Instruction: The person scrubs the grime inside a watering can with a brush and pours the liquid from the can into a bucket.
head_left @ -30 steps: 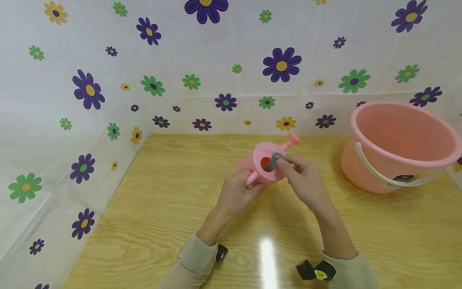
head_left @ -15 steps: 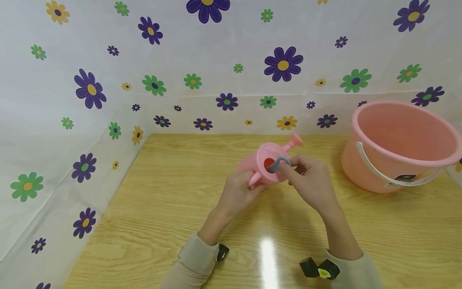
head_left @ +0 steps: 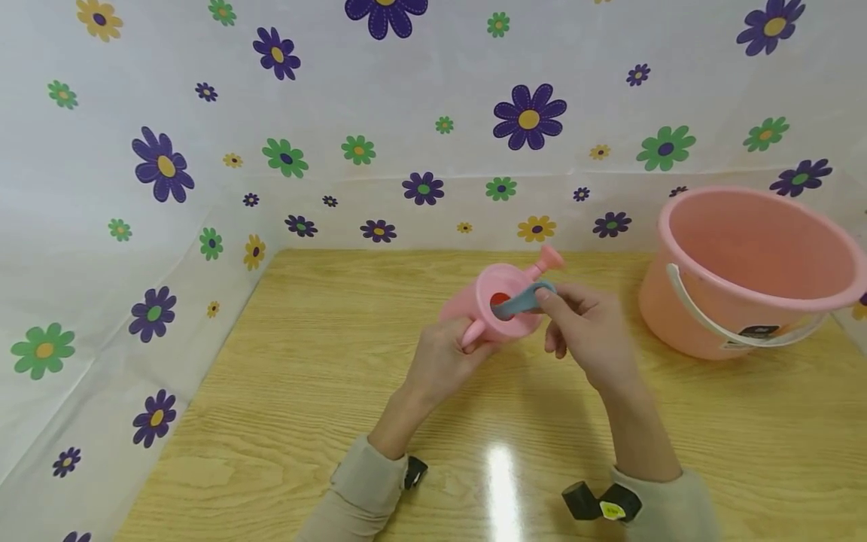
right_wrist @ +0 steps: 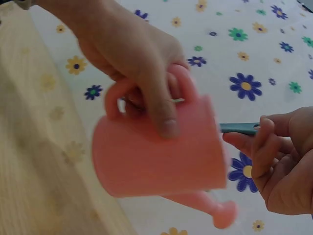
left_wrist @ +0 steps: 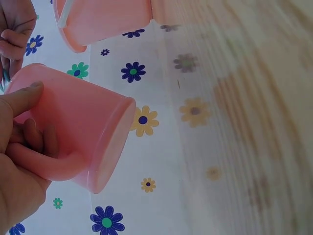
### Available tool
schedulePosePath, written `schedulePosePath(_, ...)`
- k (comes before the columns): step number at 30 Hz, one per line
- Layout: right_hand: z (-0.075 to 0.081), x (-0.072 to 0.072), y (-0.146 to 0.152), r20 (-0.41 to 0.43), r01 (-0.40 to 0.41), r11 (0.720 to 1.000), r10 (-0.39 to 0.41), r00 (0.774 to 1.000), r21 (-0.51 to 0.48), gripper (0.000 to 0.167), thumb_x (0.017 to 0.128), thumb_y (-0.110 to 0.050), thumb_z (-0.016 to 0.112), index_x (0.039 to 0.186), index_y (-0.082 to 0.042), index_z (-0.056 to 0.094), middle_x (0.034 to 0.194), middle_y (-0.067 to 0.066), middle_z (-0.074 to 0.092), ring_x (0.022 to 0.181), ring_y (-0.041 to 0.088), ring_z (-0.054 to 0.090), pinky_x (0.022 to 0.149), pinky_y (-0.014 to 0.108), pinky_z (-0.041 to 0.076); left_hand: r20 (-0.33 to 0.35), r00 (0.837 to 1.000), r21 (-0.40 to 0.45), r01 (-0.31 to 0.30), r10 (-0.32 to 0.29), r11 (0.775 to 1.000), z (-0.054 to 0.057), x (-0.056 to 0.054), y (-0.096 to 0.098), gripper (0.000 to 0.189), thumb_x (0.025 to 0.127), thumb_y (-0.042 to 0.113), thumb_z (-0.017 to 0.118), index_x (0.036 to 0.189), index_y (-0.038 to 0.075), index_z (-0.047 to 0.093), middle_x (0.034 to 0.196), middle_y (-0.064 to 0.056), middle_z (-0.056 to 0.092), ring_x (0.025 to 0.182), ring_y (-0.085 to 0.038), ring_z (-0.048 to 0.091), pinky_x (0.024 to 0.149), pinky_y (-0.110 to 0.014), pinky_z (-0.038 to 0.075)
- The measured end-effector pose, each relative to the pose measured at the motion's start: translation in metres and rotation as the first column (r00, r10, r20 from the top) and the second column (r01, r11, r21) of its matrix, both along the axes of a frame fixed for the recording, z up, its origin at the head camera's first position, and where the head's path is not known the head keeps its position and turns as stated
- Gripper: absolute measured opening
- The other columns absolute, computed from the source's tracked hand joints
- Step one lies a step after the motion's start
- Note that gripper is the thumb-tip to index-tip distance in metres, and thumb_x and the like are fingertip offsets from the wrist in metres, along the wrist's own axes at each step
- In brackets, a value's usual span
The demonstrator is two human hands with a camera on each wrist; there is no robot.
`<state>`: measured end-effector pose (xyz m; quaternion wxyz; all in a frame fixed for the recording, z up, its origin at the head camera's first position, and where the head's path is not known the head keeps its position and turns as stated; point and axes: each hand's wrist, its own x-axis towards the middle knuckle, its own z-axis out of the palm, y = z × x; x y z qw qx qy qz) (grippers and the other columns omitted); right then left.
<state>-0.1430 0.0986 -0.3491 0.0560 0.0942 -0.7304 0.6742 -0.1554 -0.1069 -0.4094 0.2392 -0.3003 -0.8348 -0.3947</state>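
My left hand (head_left: pixel 443 365) grips the handle of a pink toy watering can (head_left: pixel 459 302), holding it tilted above the table with its mouth toward me. The thumb lies along the can's side in the left wrist view. Between thumb and fingers, my right hand (head_left: pixel 596 339) pinches the end of a blue-grey, flat, handle-like piece (head_left: pixel 521 302) (right_wrist: pixel 238 128). Its other end is inside the can's mouth, so its kind cannot be told. Something red (head_left: pixel 500 299) shows deep in the can. The spout with its sprinkler head (head_left: pixel 551 257) points away to the right.
A large pink bucket (head_left: pixel 677 309) with a white handle (head_left: pixel 704 320) stands on the wooden table (head_left: pixel 305 361) to the right. A white flower-patterned sheet (head_left: pixel 406 90) covers the back and left sides.
My right hand has shifted slightly right, and more of the blue-grey piece shows outside the can's opening. The watering can stays almost in place in my left hand.
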Motion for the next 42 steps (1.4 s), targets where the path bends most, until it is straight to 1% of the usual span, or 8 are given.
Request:
schedulePosePath(6,-0.007,0.001,-0.009,0.005,-0.036,0.997,0.035,0.999,0.073,0.025,0.098,-0.024,0.064,0.103,-0.001,0.074,0.058,0.0,0.047,0.04,0.013,0.036,0.039,0.023,0.028,0.009,1.0,-0.028,0.002,-0.002,1.0,-0.002,0.001,0.002,0.043,0.078,0.009,0.085,0.063,0.01,0.044,0.059,0.006,0.038,0.055,-0.005,0.034,0.052,-0.015,0.029)
schedulePosePath(9,-0.005,0.002,-0.005,-0.008,-0.004,0.999,0.005,1.0,0.039,0.027,0.099,-0.024,0.063,0.103,0.001,0.073,0.056,-0.002,0.044,0.039,0.011,0.034,0.039,0.023,0.026,0.018,1.0,-0.022,0.001,0.0,1.0,-0.001,0.0,0.002,0.043,0.079,0.009,0.085,0.063,0.01,0.045,0.058,0.005,0.04,0.056,-0.005,0.036,0.053,-0.016,0.031)
schedulePosePath(17,0.007,0.003,0.01,-0.108,0.054,0.994,-0.064,0.992,-0.092,0.029,0.099,-0.015,0.062,0.098,0.013,0.07,0.057,-0.001,0.062,0.036,0.012,0.034,0.037,0.027,0.024,0.044,0.999,0.012,-0.003,0.002,1.0,0.001,-0.003,0.002,0.038,0.076,0.009,0.086,0.066,0.009,0.05,0.059,0.001,0.049,0.057,-0.007,0.042,0.053,-0.017,0.036)
schedulePosePath(23,0.004,0.002,0.01,-0.088,0.047,0.998,-0.051,0.995,-0.044,0.028,0.099,-0.018,0.063,0.1,0.008,0.072,0.048,-0.003,0.045,0.037,0.011,0.03,0.037,0.028,0.021,0.039,0.999,0.021,0.01,-0.011,1.0,0.002,-0.005,0.005,0.039,0.076,0.008,0.086,0.065,0.008,0.049,0.059,0.001,0.047,0.056,-0.007,0.042,0.053,-0.017,0.036)
schedulePosePath(30,-0.007,-0.004,-0.001,-0.051,-0.043,0.997,0.046,0.998,0.068,0.024,0.098,-0.022,0.064,0.103,-0.001,0.076,0.058,-0.003,0.039,0.049,0.012,0.023,0.046,0.027,0.019,0.026,1.0,0.015,0.011,-0.011,1.0,0.002,-0.005,0.006,0.035,0.076,0.008,0.086,0.068,0.007,0.053,0.059,0.003,0.043,0.056,-0.006,0.038,0.053,-0.016,0.032)
schedulePosePath(36,-0.003,-0.003,0.006,-0.051,0.029,0.999,-0.027,0.998,0.044,0.028,0.098,-0.026,0.064,0.105,-0.002,0.076,0.054,-0.004,0.033,0.048,0.014,0.02,0.046,0.03,0.018,0.05,0.999,0.017,-0.004,0.003,1.0,0.002,-0.004,0.005,0.037,0.077,0.01,0.086,0.067,0.008,0.05,0.06,0.004,0.041,0.056,-0.006,0.038,0.052,-0.017,0.032)
schedulePosePath(39,0.0,-0.005,0.008,-0.087,0.044,0.999,-0.042,0.995,0.021,0.029,0.099,-0.026,0.064,0.105,0.0,0.076,0.062,-0.005,0.06,0.054,0.01,0.043,0.059,0.026,0.038,0.05,0.998,0.027,-0.035,0.033,0.999,0.001,-0.003,0.002,0.04,0.075,0.008,0.087,0.065,0.008,0.048,0.059,0.005,0.041,0.055,-0.007,0.039,0.052,-0.018,0.032)
schedulePosePath(42,0.001,-0.007,0.01,-0.112,0.038,0.999,-0.041,0.993,-0.027,0.03,0.099,-0.022,0.063,0.105,0.004,0.074,0.086,-0.001,0.076,0.075,0.011,0.066,0.087,0.029,0.048,0.047,0.998,0.037,-0.032,0.03,0.999,0.001,-0.003,0.001,0.04,0.076,0.008,0.086,0.064,0.009,0.048,0.059,0.004,0.042,0.055,-0.007,0.039,0.051,-0.018,0.033)
